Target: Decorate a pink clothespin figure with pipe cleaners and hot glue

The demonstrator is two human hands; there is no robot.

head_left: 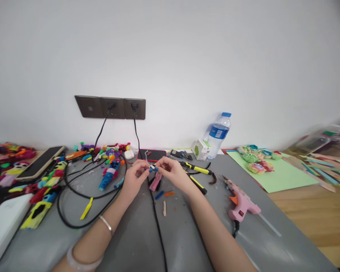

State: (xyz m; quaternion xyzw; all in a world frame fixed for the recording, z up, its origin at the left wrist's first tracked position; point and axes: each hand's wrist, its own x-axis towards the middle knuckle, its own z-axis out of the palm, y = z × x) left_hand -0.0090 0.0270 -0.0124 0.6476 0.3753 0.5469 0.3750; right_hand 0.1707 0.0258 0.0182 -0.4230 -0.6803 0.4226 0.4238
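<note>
Both hands meet over the middle of the grey mat (pixel 136 241). My left hand (pixel 134 176) and my right hand (pixel 172 170) pinch a small blue fuzzy piece (pixel 153 169) between their fingertips. A thin wire end sticks up from it. Just below the hands lie a pink fuzzy piece (pixel 155 182), a short blue bit (pixel 159 195), an orange bit (pixel 169 193) and a small wooden stick (pixel 164 208). A blue and pink fuzzy figure (pixel 109 174) lies to the left of my left hand.
A pink glue gun (pixel 240 204) lies at the right. Yellow-handled pliers (pixel 197 170) sit behind my right hand. Black cables (pixel 82 196) loop from wall sockets (pixel 110 107). A phone (pixel 152 154), water bottle (pixel 219 134), green paper (pixel 280 173) and several colourful fuzzy figures (pixel 42 189) surround the mat.
</note>
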